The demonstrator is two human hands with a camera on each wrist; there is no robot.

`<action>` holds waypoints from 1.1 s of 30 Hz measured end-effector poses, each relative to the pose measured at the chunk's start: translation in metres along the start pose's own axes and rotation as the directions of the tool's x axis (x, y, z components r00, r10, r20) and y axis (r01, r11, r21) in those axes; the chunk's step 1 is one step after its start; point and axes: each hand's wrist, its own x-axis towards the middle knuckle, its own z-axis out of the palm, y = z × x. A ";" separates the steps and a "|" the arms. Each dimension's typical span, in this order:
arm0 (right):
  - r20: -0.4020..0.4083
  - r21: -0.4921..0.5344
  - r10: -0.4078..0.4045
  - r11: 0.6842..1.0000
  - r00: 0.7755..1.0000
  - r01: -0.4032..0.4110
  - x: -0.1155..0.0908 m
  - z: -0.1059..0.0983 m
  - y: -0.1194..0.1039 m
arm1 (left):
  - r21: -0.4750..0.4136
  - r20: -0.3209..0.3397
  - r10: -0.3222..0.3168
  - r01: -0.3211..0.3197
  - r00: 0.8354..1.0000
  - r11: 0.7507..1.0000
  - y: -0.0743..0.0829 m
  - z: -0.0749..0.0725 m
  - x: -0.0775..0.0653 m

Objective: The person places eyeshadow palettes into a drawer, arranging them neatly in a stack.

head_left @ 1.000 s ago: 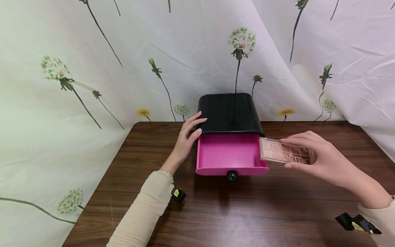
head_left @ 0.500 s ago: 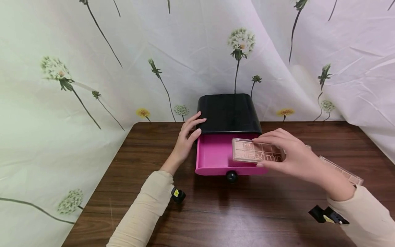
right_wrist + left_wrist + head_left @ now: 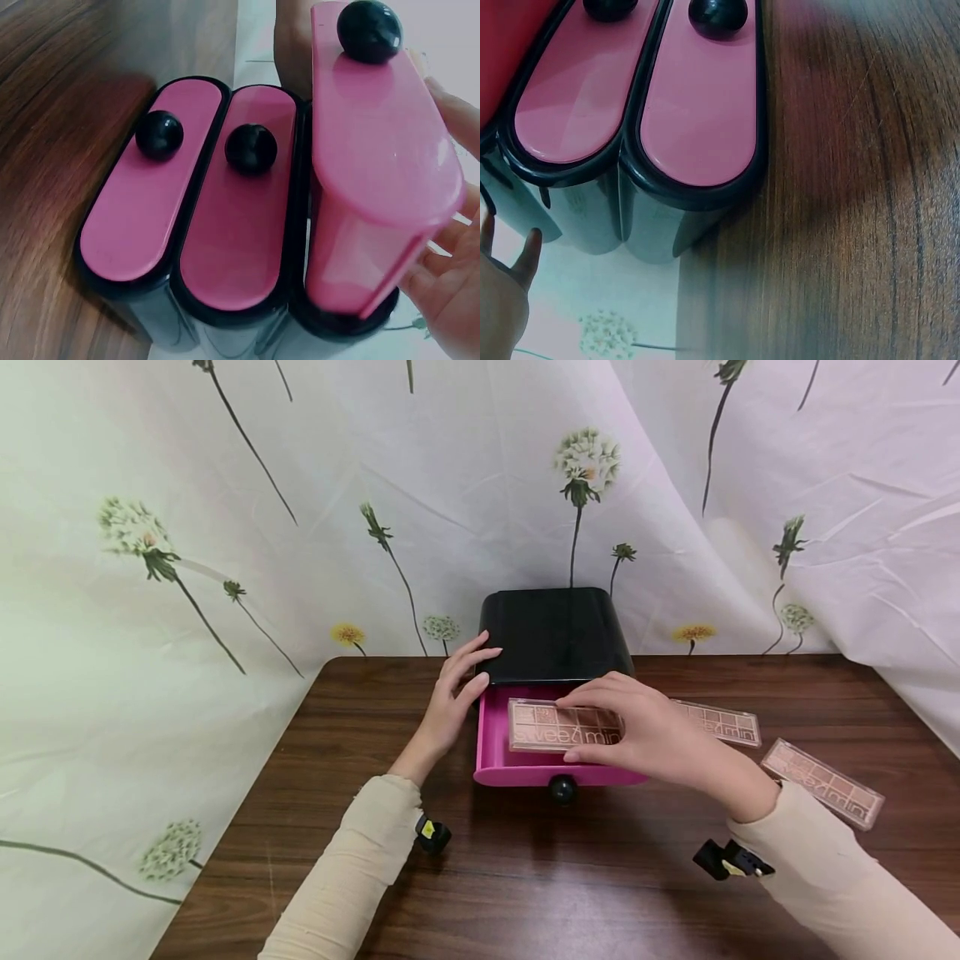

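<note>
A black cabinet (image 3: 555, 631) with pink drawers stands at the back of the table. Its top drawer (image 3: 517, 777) is pulled out, black knob facing forward. My left hand (image 3: 453, 693) rests against the cabinet's upper left side, fingertips on the top edge. Above the pulled-out drawer, my right hand (image 3: 652, 731) pinches a clear-lidded eyeshadow palette (image 3: 536, 727) between thumb and fingers, long side crosswise. In the right wrist view this hand (image 3: 450, 262) is partly visible beside the open drawer (image 3: 382, 142); the palette cannot be made out there.
Two similar palettes, a nearer one (image 3: 822, 782) and a farther one (image 3: 727, 724), lie on the brown wooden table (image 3: 600, 877) to the right. Two lower drawers (image 3: 247, 232) are closed. A dandelion-print cloth (image 3: 465, 468) hangs behind.
My right hand has carried the palette leftward, from the drawer's right edge to over its middle. Two palettes on the table have come into sight behind it. The left hand stays put.
</note>
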 end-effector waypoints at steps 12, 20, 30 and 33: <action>0.118 -0.067 0.040 0.997 0.992 -0.032 0.015 0.008 -0.005 | 0.011 0.000 0.001 -0.001 1.000 1.000 -0.010 -0.001 0.002; 0.164 -0.091 0.052 0.995 0.985 -0.037 0.018 0.010 -0.007 | 0.017 -0.018 0.018 -0.018 1.000 1.000 -0.039 -0.001 0.004; 0.196 -0.104 -0.005 0.994 0.981 0.026 0.023 0.013 -0.006 | 0.019 -0.015 0.022 -0.022 1.000 1.000 -0.041 -0.001 0.002; 0.205 -0.097 -0.011 0.995 0.979 0.031 0.023 0.013 -0.005 | 0.022 -0.011 0.018 -0.018 1.000 1.000 -0.040 0.000 0.002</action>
